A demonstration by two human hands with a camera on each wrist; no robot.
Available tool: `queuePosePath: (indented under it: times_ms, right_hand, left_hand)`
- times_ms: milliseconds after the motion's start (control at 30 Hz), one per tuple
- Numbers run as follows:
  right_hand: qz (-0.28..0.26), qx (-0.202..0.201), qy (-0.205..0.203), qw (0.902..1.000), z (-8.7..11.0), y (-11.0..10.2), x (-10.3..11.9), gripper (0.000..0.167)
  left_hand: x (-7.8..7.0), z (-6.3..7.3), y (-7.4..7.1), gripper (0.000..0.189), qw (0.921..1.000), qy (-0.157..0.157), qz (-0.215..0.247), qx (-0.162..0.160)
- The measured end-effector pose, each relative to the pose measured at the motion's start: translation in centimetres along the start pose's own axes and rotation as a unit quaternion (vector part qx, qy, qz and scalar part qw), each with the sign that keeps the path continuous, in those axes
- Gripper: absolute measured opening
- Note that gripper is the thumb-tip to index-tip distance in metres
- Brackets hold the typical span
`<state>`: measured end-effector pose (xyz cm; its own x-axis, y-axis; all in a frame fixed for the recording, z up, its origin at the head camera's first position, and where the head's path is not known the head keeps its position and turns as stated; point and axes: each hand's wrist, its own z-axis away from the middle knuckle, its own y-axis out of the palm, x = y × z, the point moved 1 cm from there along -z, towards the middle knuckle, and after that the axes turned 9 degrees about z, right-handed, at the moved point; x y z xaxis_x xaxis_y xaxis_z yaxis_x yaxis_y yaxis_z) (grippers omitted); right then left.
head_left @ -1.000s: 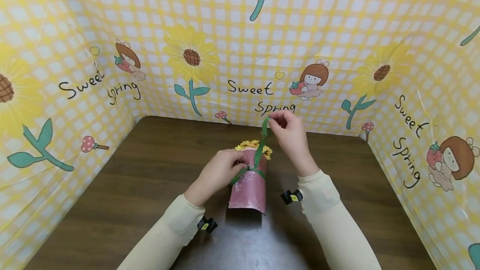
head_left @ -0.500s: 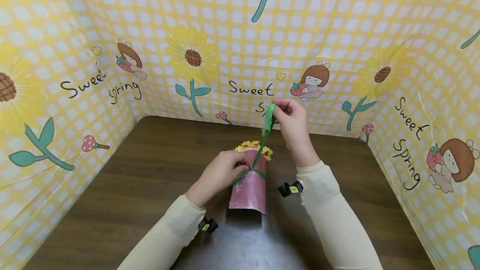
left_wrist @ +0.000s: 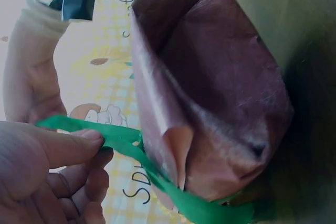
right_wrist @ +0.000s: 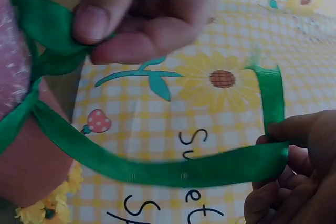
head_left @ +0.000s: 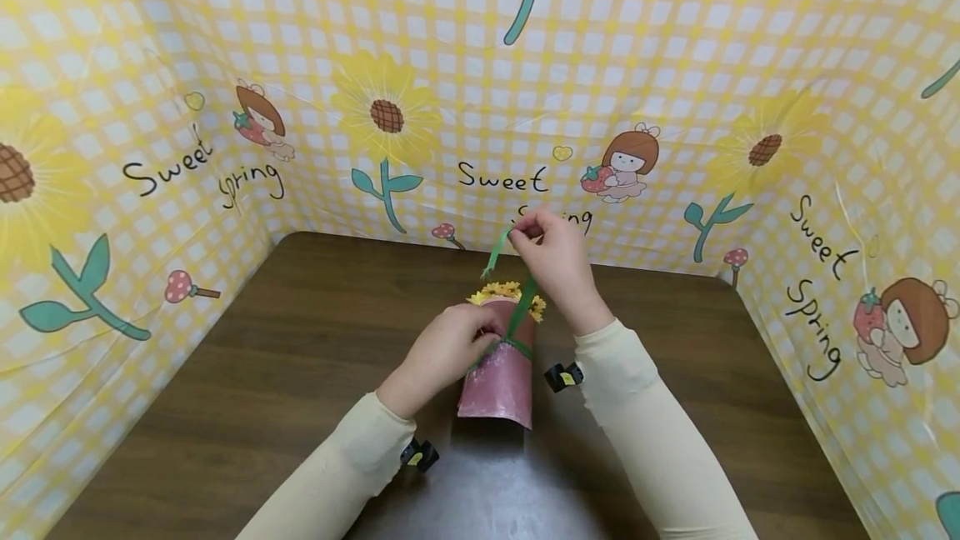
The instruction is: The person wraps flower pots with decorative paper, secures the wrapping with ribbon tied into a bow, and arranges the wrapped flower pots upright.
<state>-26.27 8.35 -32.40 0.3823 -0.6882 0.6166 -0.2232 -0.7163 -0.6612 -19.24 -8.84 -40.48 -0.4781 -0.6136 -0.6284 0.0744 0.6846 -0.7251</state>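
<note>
A bouquet of small yellow flowers (head_left: 504, 289) lies on the table in a pink paper wrap (head_left: 497, 394), bound by a green ribbon (head_left: 518, 319). At the tie, my left hand (head_left: 442, 347) pinches a folded piece of the ribbon between thumb and finger; in the right wrist view this looks like a loop (right_wrist: 47, 22). Above the flowers, my right hand (head_left: 558, 267) pinches the long ribbon tail (right_wrist: 178, 173). Its frayed end sticks out beyond the fingers. From the left wrist view I look into the wrap's open bottom (left_wrist: 215, 61).
The brown wooden table (head_left: 360, 290) extends around the bouquet. A yellow checked cloth (head_left: 480, 90) with printed flowers and writing hangs behind and on both sides. Small black cameras (head_left: 562, 377) sit at both wrists.
My right hand first rose with the ribbon tail, then came left and slightly down, and the frayed end now hangs to its left. The left hand stays at the tie, barely shifted.
</note>
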Motion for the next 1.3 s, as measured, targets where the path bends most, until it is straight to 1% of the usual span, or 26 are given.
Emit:
queuePosePath:
  times_ms: [67,133,200,233,300,367,433,467,533,600,667,767,900,1000,1067,1133,1300]
  right_hand:
    - [0.024,0.025,-0.004,0.9994,0.2,0.8,0.2,0.008]
    - [0.039,0.054,-0.017,0.9976,0.4,1.5,0.4,0.009]
    - [0.037,0.092,-0.034,0.9945,0.6,2.3,0.5,0.013]
    - [0.028,0.117,-0.043,0.9918,0.7,2.6,0.5,0.015]
    - [0.005,0.176,-0.063,0.9824,0.9,3.2,0.3,0.019]
    - [-0.016,0.231,-0.078,0.9697,1.0,3.6,0.1,0.021]
    - [-0.024,0.267,-0.094,0.9587,1.2,3.7,-0.2,0.023]
    - [-0.021,0.275,-0.103,0.9558,1.3,3.7,-0.4,0.023]
    - [-0.003,0.266,-0.119,0.9566,1.4,3.4,-0.8,0.025]
    - [0.022,0.243,-0.129,0.9612,1.6,3.0,-1.3,0.027]
    - [0.046,0.219,-0.123,0.9668,1.9,2.5,-2.0,0.027]
    - [0.073,0.195,-0.092,0.9737,2.7,2.0,-3.2,0.028]
    - [0.081,0.188,-0.039,0.9781,4.0,2.4,-4.9,0.033]
    - [0.081,0.188,-0.014,0.9787,5.0,3.4,-5.7,0.035]
    - [0.079,0.186,-0.008,0.9793,5.5,4.1,-6.1,0.034]
    - [0.074,0.181,-0.006,0.9807,5.9,4.7,-6.4,0.03]
    - [0.064,0.15,-0.026,0.9862,6.7,5.4,-6.5,0.014]
  left_hand:
    - [-0.1,0.0,0.2,0.007,1.0,0.004,-0.003,-0.002]
    - [-0.2,0.1,0.4,0.007,0.9999,0.006,-0.008,-0.002]
    - [-0.3,0.1,0.5,0.006,0.9998,0.009,-0.017,-0.002]
    - [-0.3,0.1,0.6,0.005,0.9997,0.012,-0.02,-0.001]
    - [-0.4,0.1,0.7,0.003,0.9995,0.016,-0.027,0.001]
    - [-0.5,0.1,0.7,0.003,0.9994,0.02,-0.028,0.003]
    - [-0.7,0.1,0.6,0.004,0.9995,0.022,-0.025,0.002]
    - [-0.7,0.1,0.6,0.004,0.9995,0.022,-0.023,0.001]
    - [-0.7,0.2,0.6,0.004,0.9994,0.023,-0.024,-0.002]
    - [-0.7,0.2,0.5,0.004,0.9994,0.022,-0.027,-0.006]
    - [-0.6,0.1,0.5,0.006,0.9995,0.015,-0.026,-0.009]
    - [-0.4,0.1,0.4,0.01,0.9996,-0.001,-0.023,-0.018]
    - [-0.2,0.0,0.1,0.012,0.9992,-0.019,-0.016,-0.033]
    - [-0.1,0.0,0.0,0.011,0.9988,-0.023,-0.017,-0.04]
    - [0.0,0.0,0.0,0.009,0.9987,-0.021,-0.022,-0.041]
    - [0.1,0.0,0.0,0.008,0.9986,-0.018,-0.028,-0.041]
    - [0.4,-0.1,-0.1,0.004,0.9983,-0.012,-0.037,-0.044]
